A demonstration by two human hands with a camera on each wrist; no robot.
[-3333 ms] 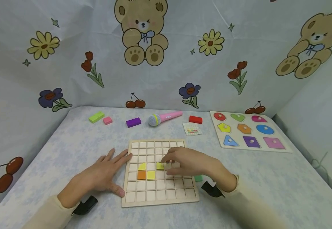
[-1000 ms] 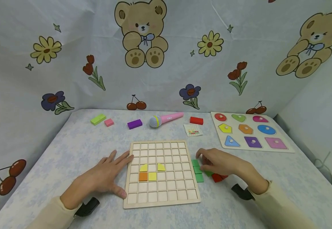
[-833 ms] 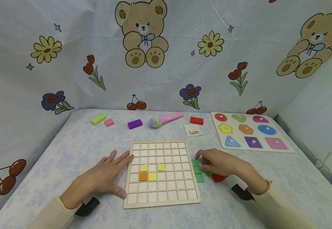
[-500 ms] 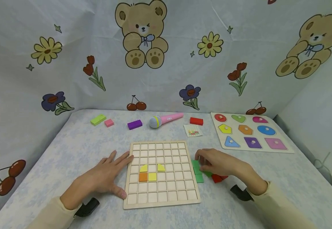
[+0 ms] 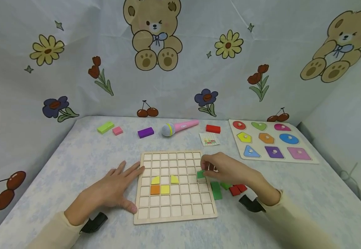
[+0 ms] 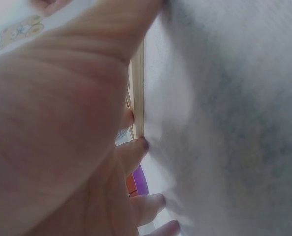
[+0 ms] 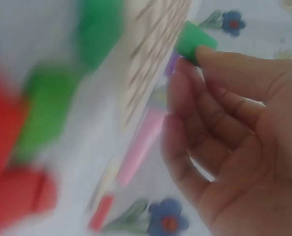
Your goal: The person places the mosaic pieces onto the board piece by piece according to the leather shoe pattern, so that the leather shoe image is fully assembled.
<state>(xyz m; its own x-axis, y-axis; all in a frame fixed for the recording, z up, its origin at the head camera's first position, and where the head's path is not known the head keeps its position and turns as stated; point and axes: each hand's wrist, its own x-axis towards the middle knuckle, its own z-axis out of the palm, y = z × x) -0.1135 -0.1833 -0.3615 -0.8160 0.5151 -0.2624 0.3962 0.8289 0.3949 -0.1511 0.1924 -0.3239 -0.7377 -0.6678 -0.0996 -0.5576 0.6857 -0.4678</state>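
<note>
Left wrist view: almost wholly filled by the palm; only a thin strip of the wooden grid board point(image 6: 138, 93) edge and blurred worktop show. Right wrist view: heavily blurred; green and red pieces at its left edge cannot be made out in shape.

Materials: the grid board point(image 5: 174, 186) is pale wood, flat, with square recesses. Seated in it are two yellow quarter-round tiles point(image 5: 155, 180), one orange square tile point(image 5: 155, 189) and one yellow square tile point(image 5: 165, 189). The worktop point(image 5: 74, 162) carries a mottled pale blue cloth.

Right hand point(image 5: 227, 171): fingers curled, thumb and fingertips pinching a small green tile point(image 5: 201, 174), held over the board's right-hand columns; whether it touches the board cannot be told. The wrist view confirms the green tile point(image 7: 195, 42) at the fingertips.

Left hand point(image 5: 112, 190): flat, fingers spread and straight, palm on the worktop, fingertips touching the board's left edge.

Loose green pieces point(image 5: 216, 190) and red pieces point(image 5: 238, 189) lie just beside the board's right edge, partly hidden by the right hand.
</note>
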